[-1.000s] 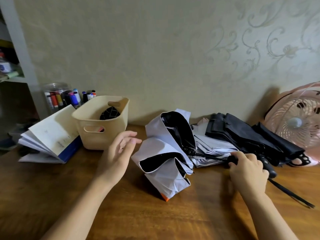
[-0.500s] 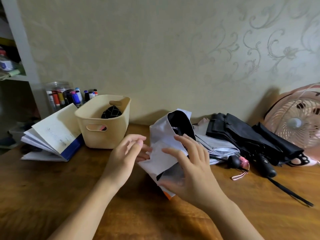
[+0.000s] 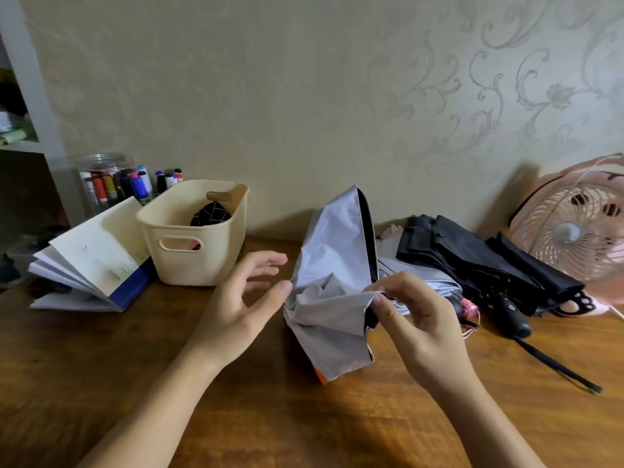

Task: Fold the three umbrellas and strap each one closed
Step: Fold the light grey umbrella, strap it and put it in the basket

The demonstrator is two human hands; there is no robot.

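Note:
A grey umbrella (image 3: 332, 265) with a black lining and an orange corner lies loosely bunched in the middle of the wooden table (image 3: 101, 383). My right hand (image 3: 415, 319) pinches a fold of its grey canopy between thumb and fingers. My left hand (image 3: 239, 298) is spread at the canopy's left edge, fingertips just touching the cloth. Behind lies a second grey umbrella (image 3: 418, 285) with a pink-tipped handle, and to its right a black umbrella (image 3: 472, 258) with a black handle and a loose strap.
A cream plastic basket (image 3: 192, 241) stands left of the umbrellas, an open book (image 3: 91, 261) beside it and a jar of markers (image 3: 108, 184) behind. A pink desk fan (image 3: 574, 231) stands at the right against the wall.
My right hand left the handle area at the right, came to the grey umbrella and took a fold of its canopy. The canopy is now pulled up taller. My left hand moved right to its edge.

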